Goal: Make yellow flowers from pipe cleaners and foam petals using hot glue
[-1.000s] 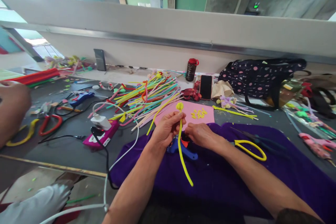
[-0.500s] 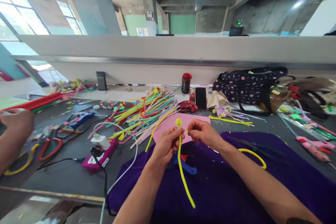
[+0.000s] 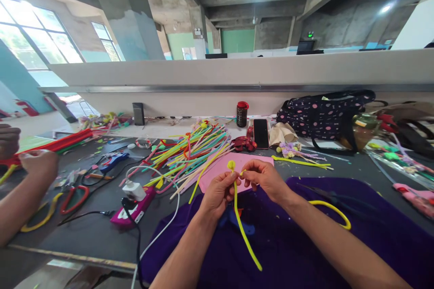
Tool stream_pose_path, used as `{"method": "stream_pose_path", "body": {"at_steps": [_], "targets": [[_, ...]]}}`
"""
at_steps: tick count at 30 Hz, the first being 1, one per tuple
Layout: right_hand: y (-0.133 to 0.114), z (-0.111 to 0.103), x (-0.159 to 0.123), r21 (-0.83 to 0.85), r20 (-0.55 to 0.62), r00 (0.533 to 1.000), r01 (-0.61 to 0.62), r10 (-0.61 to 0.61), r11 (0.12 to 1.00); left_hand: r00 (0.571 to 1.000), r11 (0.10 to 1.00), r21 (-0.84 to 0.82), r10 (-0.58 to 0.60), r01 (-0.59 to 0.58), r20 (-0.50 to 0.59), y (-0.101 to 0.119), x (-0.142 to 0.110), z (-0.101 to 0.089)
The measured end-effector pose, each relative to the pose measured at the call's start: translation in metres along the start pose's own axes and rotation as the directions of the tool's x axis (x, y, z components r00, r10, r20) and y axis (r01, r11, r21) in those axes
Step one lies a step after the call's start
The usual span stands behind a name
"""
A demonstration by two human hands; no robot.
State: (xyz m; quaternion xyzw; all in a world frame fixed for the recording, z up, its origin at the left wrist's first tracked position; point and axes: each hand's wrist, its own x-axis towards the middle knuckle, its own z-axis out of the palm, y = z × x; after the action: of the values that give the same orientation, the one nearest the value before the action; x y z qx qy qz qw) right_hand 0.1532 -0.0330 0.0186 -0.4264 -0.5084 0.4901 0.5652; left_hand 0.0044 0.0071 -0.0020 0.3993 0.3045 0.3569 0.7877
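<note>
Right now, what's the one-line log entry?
left hand: pinching yellow stem | right hand: pinching small yellow piece | below: purple cloth | beyond: pink sheet

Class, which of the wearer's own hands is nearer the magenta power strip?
Left. The left hand is to the right of the power strip, pinching a yellow stem; the right hand is farther right, beyond the left hand.

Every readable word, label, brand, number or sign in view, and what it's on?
None can be read. Candidates:
Dark bottle with red lid: white markings, too small to read.
Magenta power strip: pale label, too blurred to read.
Lit green sign in the background: too small to read.
Brownish jar by the patterned bag: pale patch, possibly a label, nothing legible.
</note>
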Motion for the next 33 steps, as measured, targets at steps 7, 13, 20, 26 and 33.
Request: {"method": "stream_pose_path", "body": {"at_steps": [7,13,20,26,33], "targets": [[0.004,0.008,-0.003,-0.008,-0.109,0.993,0.036,-0.037,0.999,1.000,1.000,0.011,0.013,-0.013,-0.023,-0.004,0.003,0.001],[0.006,0.009,-0.001,-0.107,-0.099,0.989,0.095,-0.106,0.990,1.000,1.000,0.013,0.008,-0.008,-0.003,-0.005,0.003,-0.001],[0.011,0.004,0.002,-0.149,-0.053,0.996,0.068,-0.077,0.986,0.998,0.996,0.081,0.032,-0.028,-0.059,-0.003,0.005,-0.002],[0.013,-0.006,0.006,0.016,0.026,0.989,-0.144,0.144,0.989,0.995,0.980,0.191,0.075,-0.062,-0.060,-0.004,0.006,-0.001],[0.017,-0.011,0.008,0.178,0.170,0.958,-0.260,0.231,0.949,0.996,0.980,0.183,0.081,-0.073,-0.035,-0.003,0.003,0.000]]}}
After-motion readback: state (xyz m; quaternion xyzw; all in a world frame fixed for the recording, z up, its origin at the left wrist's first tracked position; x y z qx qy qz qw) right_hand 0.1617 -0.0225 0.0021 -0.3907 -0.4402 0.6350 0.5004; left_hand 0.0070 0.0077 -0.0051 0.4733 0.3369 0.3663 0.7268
